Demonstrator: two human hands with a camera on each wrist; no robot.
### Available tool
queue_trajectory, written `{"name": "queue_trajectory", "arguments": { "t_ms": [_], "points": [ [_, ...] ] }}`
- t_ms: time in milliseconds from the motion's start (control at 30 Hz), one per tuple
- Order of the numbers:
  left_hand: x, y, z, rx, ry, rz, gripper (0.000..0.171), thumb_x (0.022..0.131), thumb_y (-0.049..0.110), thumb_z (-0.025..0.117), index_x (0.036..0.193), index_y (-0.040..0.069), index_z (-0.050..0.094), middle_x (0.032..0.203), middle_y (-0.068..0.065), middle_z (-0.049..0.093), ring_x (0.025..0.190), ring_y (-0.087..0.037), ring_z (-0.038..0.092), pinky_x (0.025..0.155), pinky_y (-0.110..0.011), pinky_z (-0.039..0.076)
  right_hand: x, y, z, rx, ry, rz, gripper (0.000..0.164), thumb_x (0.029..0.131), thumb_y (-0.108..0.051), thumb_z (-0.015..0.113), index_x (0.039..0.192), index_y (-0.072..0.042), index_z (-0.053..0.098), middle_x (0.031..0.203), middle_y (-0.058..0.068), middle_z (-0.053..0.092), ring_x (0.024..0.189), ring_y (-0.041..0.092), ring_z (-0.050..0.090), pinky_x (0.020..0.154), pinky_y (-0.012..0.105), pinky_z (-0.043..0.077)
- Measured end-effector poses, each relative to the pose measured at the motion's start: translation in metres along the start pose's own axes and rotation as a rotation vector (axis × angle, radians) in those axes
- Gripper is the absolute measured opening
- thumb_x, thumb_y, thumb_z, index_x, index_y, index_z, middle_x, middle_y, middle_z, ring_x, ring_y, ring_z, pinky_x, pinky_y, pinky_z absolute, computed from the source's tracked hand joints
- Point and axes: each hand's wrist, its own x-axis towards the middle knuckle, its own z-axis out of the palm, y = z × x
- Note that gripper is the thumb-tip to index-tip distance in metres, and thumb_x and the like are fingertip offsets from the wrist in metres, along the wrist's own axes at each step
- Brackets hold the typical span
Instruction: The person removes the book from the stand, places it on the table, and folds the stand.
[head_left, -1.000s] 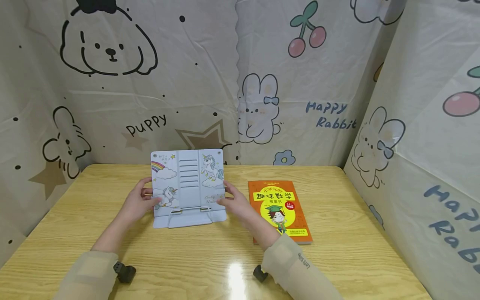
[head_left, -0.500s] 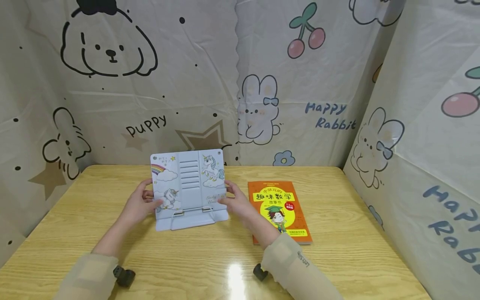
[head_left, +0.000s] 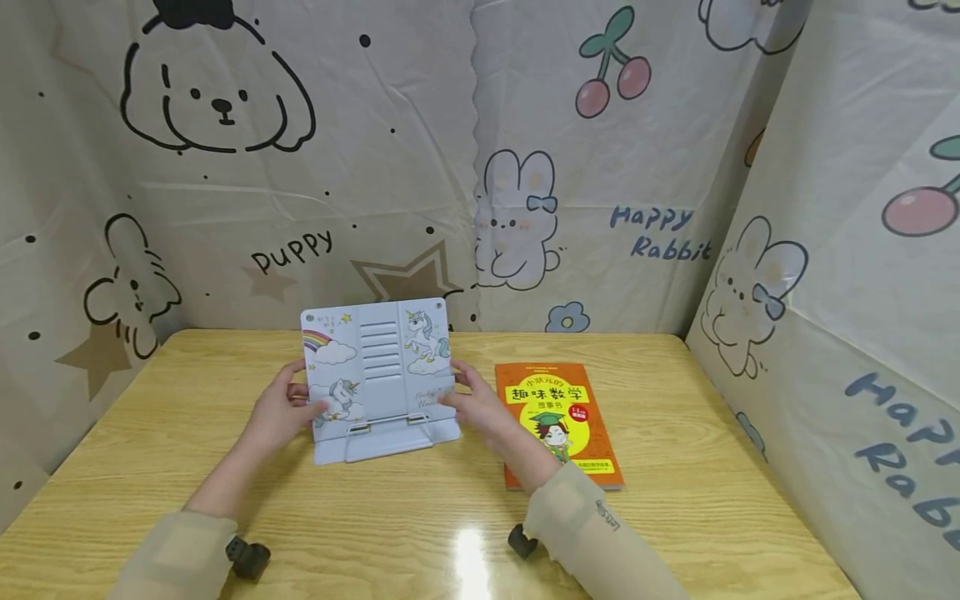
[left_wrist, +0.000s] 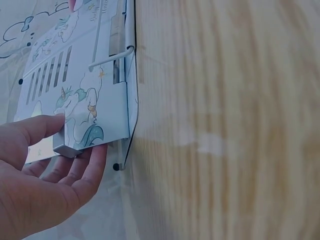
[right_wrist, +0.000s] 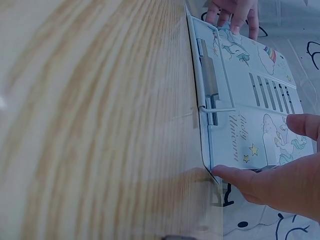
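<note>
A white metal book stand (head_left: pixel 381 392) with unicorn, cloud and rainbow prints leans upright on the table. It has a row of slots in its middle and wire page holders at its lower ledge. My left hand (head_left: pixel 279 408) grips the stand's left edge, thumb on the front and fingers behind; the left wrist view shows this hand (left_wrist: pixel 50 175) close up. On the opposite side, my right hand (head_left: pixel 478 402) holds the right edge. In the right wrist view, one finger of that hand (right_wrist: pixel 280 185) touches the lower corner.
An orange book (head_left: pixel 558 425) with a yellow cover design lies flat on the wooden table (head_left: pixel 375 525), right of the stand and partly under my right forearm. Printed cloth (head_left: pixel 405 150) hangs behind the table and along the sides.
The stand's lower edge has shifted slightly right and toward me, its left side turning a little nearer. Both hands keep hold of it; the book stays put.
</note>
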Motion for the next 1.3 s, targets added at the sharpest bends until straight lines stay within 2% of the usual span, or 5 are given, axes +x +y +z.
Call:
{"name": "queue_trajectory", "arguments": {
  "t_ms": [267,467,833,1133,1300],
  "points": [
    [-0.002,-0.002,0.0,-0.009,0.005,-0.009,0.078,0.088,0.01,0.065,0.149,0.003,0.017,0.117,-0.026,0.05,0.105,-0.035,0.056,0.071,-0.031,0.056,0.002,0.001,0.0,0.0,-0.01,-0.009,0.066,0.089,-0.01,0.061,0.147,-0.018,0.031,0.145,0.01,0.037,0.113,0.025,0.054,0.1,0.05,0.041],
    [-0.004,0.0,0.002,-0.016,0.016,-0.009,0.078,0.087,0.01,0.067,0.148,0.003,0.019,0.116,-0.026,0.052,0.102,-0.033,0.058,0.07,-0.029,0.056,0.004,0.002,-0.002,-0.022,0.003,0.011,0.064,0.089,-0.012,0.061,0.146,-0.022,0.033,0.146,0.007,0.036,0.115,0.025,0.052,0.102,0.05,0.039],
    [-0.012,0.006,0.007,-0.024,0.033,-0.034,0.075,0.086,0.012,0.068,0.146,0.002,0.024,0.113,-0.024,0.054,0.097,-0.028,0.057,0.072,-0.033,0.057,0.007,0.0,-0.006,-0.059,0.011,0.026,0.064,0.089,-0.015,0.061,0.146,-0.025,0.034,0.146,0.004,0.036,0.115,0.023,0.052,0.102,0.046,0.041],
    [-0.014,0.007,0.011,-0.057,0.036,-0.008,0.07,0.083,0.008,0.07,0.141,0.002,0.031,0.107,-0.022,0.056,0.085,-0.018,0.059,0.071,-0.034,0.058,0.011,-0.006,-0.009,-0.092,0.022,0.026,0.063,0.089,-0.013,0.061,0.146,-0.024,0.035,0.147,0.007,0.035,0.116,0.026,0.051,0.105,0.049,0.037],
    [-0.016,0.007,0.013,-0.053,0.048,0.008,0.067,0.081,0.006,0.071,0.138,0.0,0.035,0.103,-0.022,0.059,0.083,-0.018,0.062,0.07,-0.033,0.058,0.012,-0.006,-0.009,-0.093,0.021,0.02,0.066,0.088,-0.01,0.062,0.146,-0.024,0.033,0.145,0.009,0.037,0.12,0.029,0.048,0.104,0.049,0.039]
  ]
}}
